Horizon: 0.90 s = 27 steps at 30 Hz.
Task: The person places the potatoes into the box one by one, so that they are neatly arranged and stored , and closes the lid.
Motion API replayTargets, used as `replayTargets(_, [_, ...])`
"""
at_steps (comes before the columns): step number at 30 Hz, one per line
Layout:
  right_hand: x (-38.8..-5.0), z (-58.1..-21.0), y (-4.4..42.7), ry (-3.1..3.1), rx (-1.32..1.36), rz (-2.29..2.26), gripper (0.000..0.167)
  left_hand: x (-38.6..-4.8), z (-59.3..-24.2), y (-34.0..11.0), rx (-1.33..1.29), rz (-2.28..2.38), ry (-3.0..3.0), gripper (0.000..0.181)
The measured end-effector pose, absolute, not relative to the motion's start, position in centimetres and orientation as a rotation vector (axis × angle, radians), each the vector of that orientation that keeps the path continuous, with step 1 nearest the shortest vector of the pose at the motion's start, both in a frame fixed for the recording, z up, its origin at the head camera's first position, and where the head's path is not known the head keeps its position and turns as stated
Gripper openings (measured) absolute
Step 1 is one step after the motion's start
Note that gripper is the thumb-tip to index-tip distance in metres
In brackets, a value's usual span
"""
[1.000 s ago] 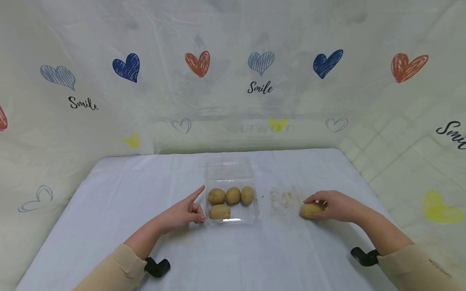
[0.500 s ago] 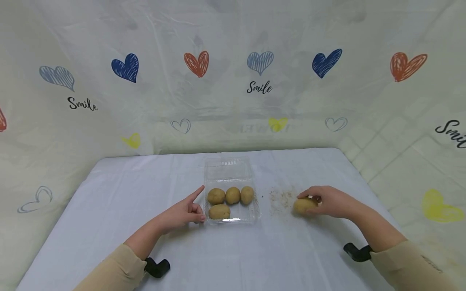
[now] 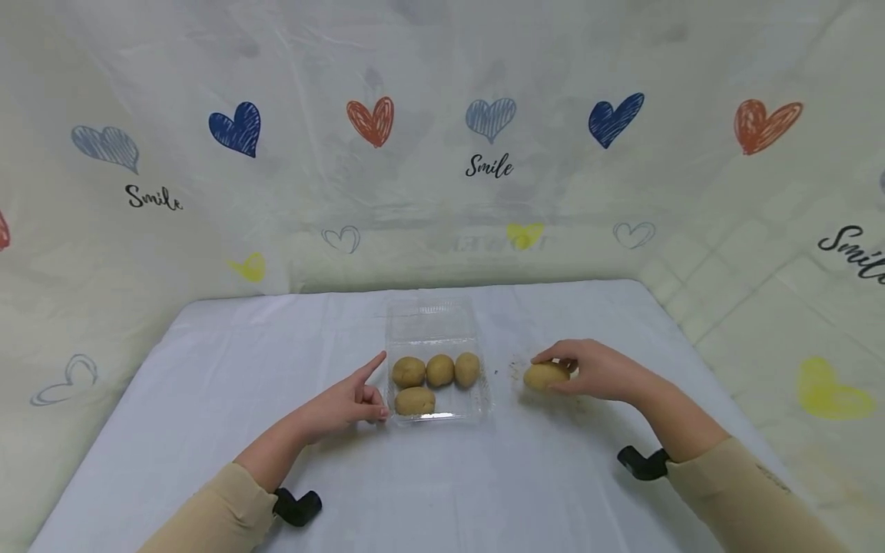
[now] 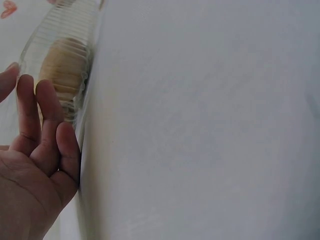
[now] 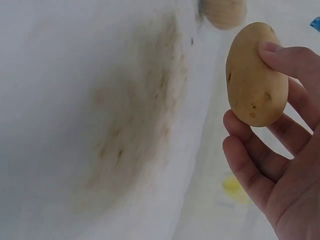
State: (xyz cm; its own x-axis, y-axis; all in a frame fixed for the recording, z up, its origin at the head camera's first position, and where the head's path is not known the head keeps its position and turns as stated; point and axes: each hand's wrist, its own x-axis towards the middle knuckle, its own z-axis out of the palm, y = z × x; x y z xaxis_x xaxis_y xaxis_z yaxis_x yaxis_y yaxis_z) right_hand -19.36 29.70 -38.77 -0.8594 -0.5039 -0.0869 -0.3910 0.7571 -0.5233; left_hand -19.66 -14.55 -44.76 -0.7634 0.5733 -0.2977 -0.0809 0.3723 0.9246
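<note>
A potato (image 3: 546,376) is pinched between the thumb and fingers of my right hand (image 3: 603,370), held above the table right of the container. In the right wrist view the potato (image 5: 256,75) shows small dark spots, with the thumb across its upper side. My left hand (image 3: 340,408) rests against the left side of a clear plastic container (image 3: 459,405), index finger stretched out. In the left wrist view the other fingers (image 4: 49,102) are loosely bent beside the container's ribbed wall. Several potatoes (image 3: 415,401) lie in the container, three along the back and one at front left.
The container's clear lid (image 3: 432,319) lies folded back behind it. Brown dirt crumbs (image 5: 120,152) are scattered on the white tablecloth (image 3: 442,484) below the right hand. A curtain (image 3: 429,192) printed with hearts hangs behind the table.
My right hand has carried the potato leftward and up, off the table toward the container. The left hand and the container have stayed put.
</note>
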Motion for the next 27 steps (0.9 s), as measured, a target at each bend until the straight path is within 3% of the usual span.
replayTargets(15, [-21.2,-38.1,22.7,2.662,-0.961,-0.846,0.039,-19.7,-44.6,-14.5,0.418,1.416,2.036,0.096])
replayTargets(27, [-20.9,-38.8,19.4,2.700,-1.041,-0.664,0.037,-19.8,-44.8,-14.6,0.420,1.418,2.025,0.096])
